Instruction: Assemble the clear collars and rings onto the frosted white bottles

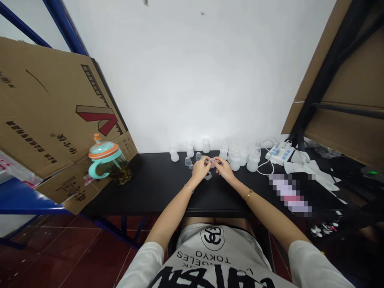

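Observation:
My left hand (pixel 200 167) and my right hand (pixel 224 168) meet above the black table, fingers closed around a small whitish ring (pixel 212 160). Both hands pinch the ring from its two sides; whether another part sits in it is too small to tell. Just below them a second pale ring (pixel 208 176) lies on the table. Left of my left hand are a clear cap (pixel 187 161) and another clear cap (pixel 198 156). Behind stand small white baby bottles (pixel 190 149), spaced apart. Right of my right hand several more baby bottles (pixel 235 158) are grouped closely.
A teal-handled jug (pixel 111 162) with an orange-trimmed lid stands at the left by a large cardboard sheet (pixel 45 108). At the right lie a white power strip (pixel 280 154), cables and white paper (pixel 312 172). A white wall (pixel 204 80) rises behind the black table (pixel 150 188).

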Action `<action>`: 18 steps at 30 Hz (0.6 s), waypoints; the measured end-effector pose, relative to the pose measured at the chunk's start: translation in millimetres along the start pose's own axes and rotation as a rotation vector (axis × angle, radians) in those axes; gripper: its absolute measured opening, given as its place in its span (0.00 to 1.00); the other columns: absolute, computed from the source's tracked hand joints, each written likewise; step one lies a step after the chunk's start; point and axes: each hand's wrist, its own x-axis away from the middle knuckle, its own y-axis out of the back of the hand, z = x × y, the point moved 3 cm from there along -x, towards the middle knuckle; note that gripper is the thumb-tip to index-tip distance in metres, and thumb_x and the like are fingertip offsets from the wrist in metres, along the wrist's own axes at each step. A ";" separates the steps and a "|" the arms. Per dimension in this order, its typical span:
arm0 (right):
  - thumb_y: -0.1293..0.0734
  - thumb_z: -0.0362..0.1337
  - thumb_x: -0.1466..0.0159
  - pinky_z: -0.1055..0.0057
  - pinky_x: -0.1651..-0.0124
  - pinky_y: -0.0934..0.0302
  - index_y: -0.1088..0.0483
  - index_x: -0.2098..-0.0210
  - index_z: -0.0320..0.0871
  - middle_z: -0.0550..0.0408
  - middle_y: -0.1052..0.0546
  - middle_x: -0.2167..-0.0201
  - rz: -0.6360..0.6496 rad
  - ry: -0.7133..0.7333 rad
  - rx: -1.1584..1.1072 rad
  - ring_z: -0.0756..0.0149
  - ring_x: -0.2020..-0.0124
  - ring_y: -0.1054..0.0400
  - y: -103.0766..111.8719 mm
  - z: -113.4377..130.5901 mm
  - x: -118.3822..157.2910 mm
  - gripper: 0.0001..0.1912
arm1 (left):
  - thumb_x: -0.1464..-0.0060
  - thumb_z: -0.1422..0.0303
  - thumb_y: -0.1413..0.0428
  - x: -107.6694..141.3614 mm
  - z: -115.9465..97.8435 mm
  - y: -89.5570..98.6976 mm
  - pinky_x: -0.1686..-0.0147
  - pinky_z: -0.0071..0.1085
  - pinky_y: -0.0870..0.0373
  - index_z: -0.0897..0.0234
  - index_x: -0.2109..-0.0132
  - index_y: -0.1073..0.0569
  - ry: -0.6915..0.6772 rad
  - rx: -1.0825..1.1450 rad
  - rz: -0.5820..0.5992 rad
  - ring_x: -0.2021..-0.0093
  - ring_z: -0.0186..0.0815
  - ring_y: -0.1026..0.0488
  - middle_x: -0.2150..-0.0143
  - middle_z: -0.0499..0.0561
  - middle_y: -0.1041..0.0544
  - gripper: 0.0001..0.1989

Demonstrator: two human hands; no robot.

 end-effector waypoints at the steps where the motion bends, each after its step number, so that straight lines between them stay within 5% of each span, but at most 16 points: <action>1: 0.33 0.51 0.38 0.78 0.84 0.43 0.27 0.56 0.45 0.59 0.26 0.70 0.001 -0.001 -0.002 0.75 0.83 0.37 0.1 0.2 0.0 0.18 | 0.39 0.69 0.45 -0.1 0.2 -0.2 0.65 0.29 0.33 0.58 0.54 0.25 -0.001 0.001 0.002 0.66 0.37 0.21 0.65 0.47 0.16 0.08; 18: 0.34 0.47 0.37 0.79 0.84 0.44 0.26 0.52 0.44 0.53 0.22 0.62 0.004 -0.003 -0.003 0.76 0.83 0.37 -1.3 -10.1 -3.1 0.18 | 0.39 0.64 0.44 -1.0 -1.3 2.1 0.67 0.27 0.33 0.60 0.57 0.25 0.078 0.043 -0.018 0.70 0.35 0.22 0.69 0.47 0.18 0.07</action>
